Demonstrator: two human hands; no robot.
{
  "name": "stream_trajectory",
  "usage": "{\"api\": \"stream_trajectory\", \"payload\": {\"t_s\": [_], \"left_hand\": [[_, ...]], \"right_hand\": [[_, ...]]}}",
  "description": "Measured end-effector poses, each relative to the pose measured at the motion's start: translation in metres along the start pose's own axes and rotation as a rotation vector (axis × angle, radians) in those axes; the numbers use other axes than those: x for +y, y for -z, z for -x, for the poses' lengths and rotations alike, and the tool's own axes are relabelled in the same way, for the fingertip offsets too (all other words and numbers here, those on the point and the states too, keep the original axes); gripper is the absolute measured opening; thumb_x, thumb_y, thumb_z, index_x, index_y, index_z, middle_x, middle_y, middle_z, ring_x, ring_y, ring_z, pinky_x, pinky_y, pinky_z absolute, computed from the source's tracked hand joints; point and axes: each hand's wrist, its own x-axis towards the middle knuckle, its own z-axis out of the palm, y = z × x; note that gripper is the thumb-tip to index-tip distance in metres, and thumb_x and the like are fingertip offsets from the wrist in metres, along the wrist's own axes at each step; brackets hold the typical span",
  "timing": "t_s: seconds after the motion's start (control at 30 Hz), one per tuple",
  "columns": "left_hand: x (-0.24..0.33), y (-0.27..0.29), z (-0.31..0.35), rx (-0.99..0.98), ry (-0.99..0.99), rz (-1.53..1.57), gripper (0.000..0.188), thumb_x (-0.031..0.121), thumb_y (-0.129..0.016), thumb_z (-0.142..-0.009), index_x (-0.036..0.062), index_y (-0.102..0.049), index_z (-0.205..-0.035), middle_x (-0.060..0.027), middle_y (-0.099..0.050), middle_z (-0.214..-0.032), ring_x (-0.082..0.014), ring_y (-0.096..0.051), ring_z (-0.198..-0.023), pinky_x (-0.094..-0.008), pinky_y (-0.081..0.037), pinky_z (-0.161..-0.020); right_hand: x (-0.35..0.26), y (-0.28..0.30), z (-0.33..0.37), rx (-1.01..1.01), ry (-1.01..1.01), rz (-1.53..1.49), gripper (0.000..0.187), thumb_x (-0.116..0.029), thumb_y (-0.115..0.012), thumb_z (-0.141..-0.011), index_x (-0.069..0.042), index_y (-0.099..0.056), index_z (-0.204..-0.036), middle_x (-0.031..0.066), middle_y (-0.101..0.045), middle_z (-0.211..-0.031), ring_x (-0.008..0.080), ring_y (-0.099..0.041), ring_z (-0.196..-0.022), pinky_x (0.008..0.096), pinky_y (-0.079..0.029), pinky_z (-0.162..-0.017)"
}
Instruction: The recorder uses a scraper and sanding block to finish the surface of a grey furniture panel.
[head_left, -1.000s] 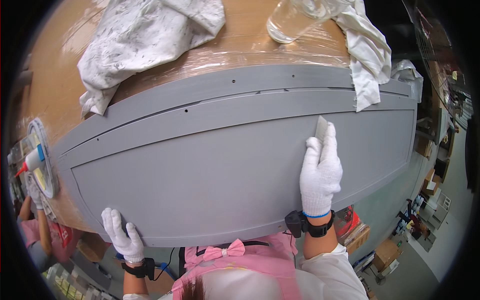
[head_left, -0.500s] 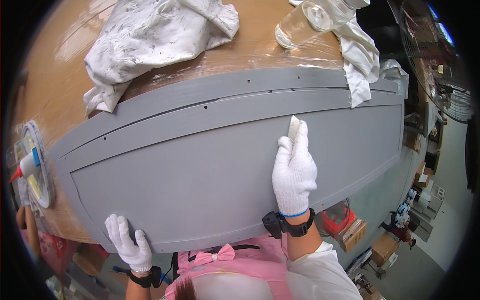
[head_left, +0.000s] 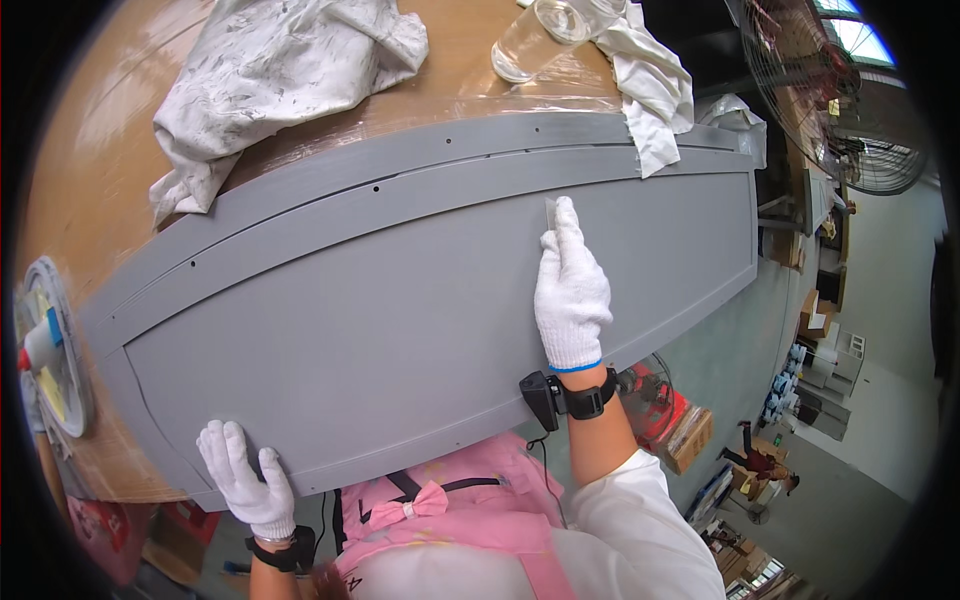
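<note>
A long grey panel (head_left: pixel 330 330) with a raised border lies before me, with a second grey strip or panel (head_left: pixel 330 165) along its far side. My right hand (head_left: pixel 574 300), in a white knit glove, reaches over the panel's right half. Its fingers are stretched forward and pressed together on a small pale flat piece (head_left: pixel 550 212), which rests against the surface; its kind is unclear. My left hand (head_left: pixel 245 475), also gloved, lies on the near left edge of the panel with thumb and fingers apart, holding nothing.
A stained white cloth (head_left: pixel 285 85) lies on the brown, film-covered table (head_left: pixel 90 190). A clear jar (head_left: pixel 535 42) and a white rag (head_left: pixel 650 85) are at the back. A round tray (head_left: pixel 75 400) with a red-tipped bottle (head_left: pixel 42 340) sits left. Fans (head_left: pixel 890 160) and another person (head_left: pixel 765 465) appear right.
My right hand with the pale piece has shifted slightly forward along the panel. My left hand stays at the near edge. The view has swung a little, moving the whole scene leftward.
</note>
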Motion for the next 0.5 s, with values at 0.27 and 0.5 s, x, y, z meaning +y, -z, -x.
{"api": "stream_trajectory", "payload": {"t_s": [0.27, 0.5], "left_hand": [[0.001, -0.003, 0.0, 0.099, 0.002, 0.04, 0.043, 0.011, -0.059, -0.088, -0.0031, -0.056, -0.129, -0.0208, -0.05, -0.137, -0.0406, -0.043, -0.131, -0.0501, -0.031, -0.112], [-0.001, -0.004, 0.004, 0.111, 0.018, 0.06, 0.045, 0.008, -0.06, -0.086, -0.0014, -0.056, -0.129, -0.0192, -0.051, -0.137, -0.0395, -0.043, -0.132, -0.0486, -0.032, -0.111]], "right_hand": [[-0.012, -0.002, -0.01, 0.005, -0.062, 0.146, 0.048, -0.033, -0.047, -0.099, -0.01, -0.043, -0.142, 0.0193, -0.069, -0.086, 0.0366, -0.068, -0.072, 0.0471, -0.055, -0.064], [-0.028, -0.009, 0.002, -0.104, 0.087, 0.13, 0.046, -0.03, -0.049, -0.098, -0.009, -0.045, -0.139, 0.0184, -0.069, -0.08, 0.0363, -0.068, -0.07, 0.0475, -0.054, -0.061]]}}
